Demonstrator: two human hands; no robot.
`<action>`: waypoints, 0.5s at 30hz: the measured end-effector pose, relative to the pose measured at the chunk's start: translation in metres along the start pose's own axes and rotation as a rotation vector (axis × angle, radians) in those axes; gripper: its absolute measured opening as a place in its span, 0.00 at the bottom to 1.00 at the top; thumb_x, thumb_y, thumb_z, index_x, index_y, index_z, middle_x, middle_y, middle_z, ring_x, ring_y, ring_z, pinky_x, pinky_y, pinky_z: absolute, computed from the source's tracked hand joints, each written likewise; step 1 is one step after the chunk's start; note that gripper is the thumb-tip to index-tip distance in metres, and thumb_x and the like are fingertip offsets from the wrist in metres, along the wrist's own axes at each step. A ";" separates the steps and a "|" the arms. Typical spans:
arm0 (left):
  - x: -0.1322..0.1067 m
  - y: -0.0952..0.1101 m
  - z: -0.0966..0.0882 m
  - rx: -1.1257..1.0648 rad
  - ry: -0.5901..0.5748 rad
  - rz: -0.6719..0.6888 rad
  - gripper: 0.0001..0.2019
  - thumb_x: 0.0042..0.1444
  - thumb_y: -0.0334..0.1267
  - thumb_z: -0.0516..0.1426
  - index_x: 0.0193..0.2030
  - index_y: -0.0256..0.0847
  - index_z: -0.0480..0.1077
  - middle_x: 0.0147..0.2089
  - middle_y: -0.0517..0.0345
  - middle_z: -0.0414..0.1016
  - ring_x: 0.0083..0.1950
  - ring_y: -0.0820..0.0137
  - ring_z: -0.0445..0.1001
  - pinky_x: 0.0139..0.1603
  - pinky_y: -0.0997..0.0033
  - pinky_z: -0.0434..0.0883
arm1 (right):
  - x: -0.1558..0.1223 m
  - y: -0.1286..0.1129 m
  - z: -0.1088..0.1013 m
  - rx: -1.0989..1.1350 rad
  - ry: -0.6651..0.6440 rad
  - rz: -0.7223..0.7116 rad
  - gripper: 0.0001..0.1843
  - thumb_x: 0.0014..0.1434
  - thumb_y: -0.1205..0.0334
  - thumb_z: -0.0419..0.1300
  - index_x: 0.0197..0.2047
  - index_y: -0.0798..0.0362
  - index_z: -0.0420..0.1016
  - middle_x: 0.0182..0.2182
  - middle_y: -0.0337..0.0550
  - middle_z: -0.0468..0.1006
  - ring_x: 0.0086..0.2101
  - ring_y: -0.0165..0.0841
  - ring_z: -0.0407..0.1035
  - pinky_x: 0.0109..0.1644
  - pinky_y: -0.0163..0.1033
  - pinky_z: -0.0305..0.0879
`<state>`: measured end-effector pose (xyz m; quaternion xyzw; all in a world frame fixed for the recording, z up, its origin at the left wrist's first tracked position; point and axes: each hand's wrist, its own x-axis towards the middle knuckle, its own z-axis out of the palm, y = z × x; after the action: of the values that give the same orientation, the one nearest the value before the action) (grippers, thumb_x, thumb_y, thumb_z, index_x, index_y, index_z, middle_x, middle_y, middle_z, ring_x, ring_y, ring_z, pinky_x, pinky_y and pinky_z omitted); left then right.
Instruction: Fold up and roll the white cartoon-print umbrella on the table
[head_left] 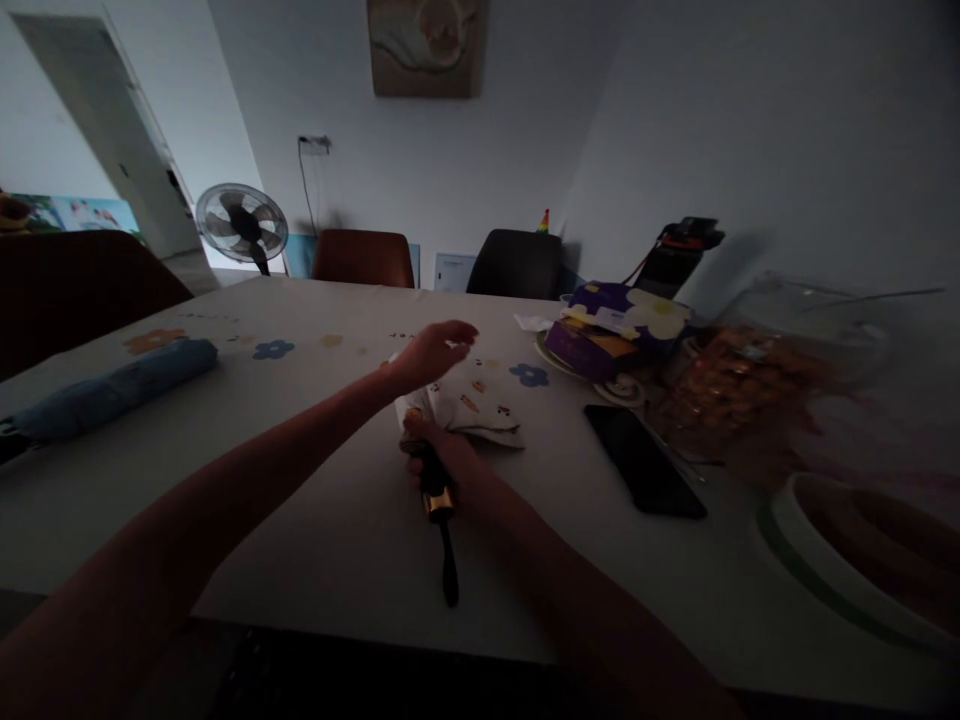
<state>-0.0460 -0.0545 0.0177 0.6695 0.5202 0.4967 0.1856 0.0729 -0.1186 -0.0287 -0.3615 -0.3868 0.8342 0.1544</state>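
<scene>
Just below the left hand [431, 360], its fingers loosely bent, a patterned white umbrella [487, 408] spreads over the table [322, 520], its gold-ringed black handle [433, 474] jutting from the right hand [452, 455], whose fingers wrap around it.

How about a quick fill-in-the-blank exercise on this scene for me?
The hand gripping the patterned umbrella is the ____ one.
The shiny band on its black handle is ____.
The folded umbrella at far left is ____.
Beyond the table, at left, stands an electric ____.

Missing words: right; gold; blue; fan
</scene>
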 end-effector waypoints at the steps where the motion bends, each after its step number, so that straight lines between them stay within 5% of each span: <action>1: 0.002 0.001 0.009 0.073 -0.131 0.037 0.13 0.47 0.30 0.54 0.40 0.41 0.74 0.42 0.52 0.76 0.42 0.67 0.72 0.47 0.67 0.66 | 0.001 0.001 -0.001 0.017 -0.011 -0.001 0.13 0.56 0.56 0.57 0.27 0.56 0.65 0.15 0.33 0.64 0.14 0.24 0.60 0.17 0.30 0.60; 4: 0.008 -0.003 0.034 0.307 -0.444 0.121 0.16 0.45 0.28 0.54 0.40 0.45 0.76 0.45 0.54 0.76 0.45 0.65 0.72 0.48 0.66 0.65 | 0.002 0.003 -0.002 0.063 -0.029 -0.027 0.11 0.54 0.58 0.59 0.27 0.57 0.65 0.19 0.34 0.66 0.15 0.23 0.60 0.16 0.30 0.60; 8: 0.015 -0.013 0.058 0.587 -0.634 0.219 0.15 0.47 0.31 0.55 0.41 0.46 0.76 0.42 0.52 0.76 0.44 0.61 0.72 0.48 0.63 0.63 | 0.001 0.004 -0.001 0.068 -0.024 -0.043 0.10 0.55 0.61 0.58 0.27 0.57 0.65 0.21 0.35 0.67 0.15 0.22 0.60 0.16 0.31 0.60; 12: 0.016 -0.009 0.062 0.740 -0.636 0.319 0.10 0.51 0.34 0.52 0.34 0.43 0.76 0.37 0.52 0.76 0.43 0.62 0.71 0.45 0.63 0.63 | 0.000 0.002 0.002 0.084 -0.014 -0.029 0.08 0.56 0.63 0.57 0.28 0.57 0.64 0.22 0.35 0.67 0.15 0.22 0.60 0.16 0.30 0.60; 15: 0.016 0.004 0.051 0.711 -0.450 0.242 0.10 0.52 0.34 0.51 0.36 0.41 0.73 0.39 0.52 0.74 0.42 0.65 0.70 0.40 0.68 0.64 | 0.000 0.000 0.003 0.063 -0.003 0.003 0.10 0.57 0.62 0.56 0.27 0.57 0.65 0.19 0.35 0.66 0.15 0.23 0.60 0.16 0.31 0.61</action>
<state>-0.0003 -0.0282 0.0057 0.8393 0.5234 0.1468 -0.0072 0.0713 -0.1204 -0.0277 -0.3558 -0.3600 0.8466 0.1642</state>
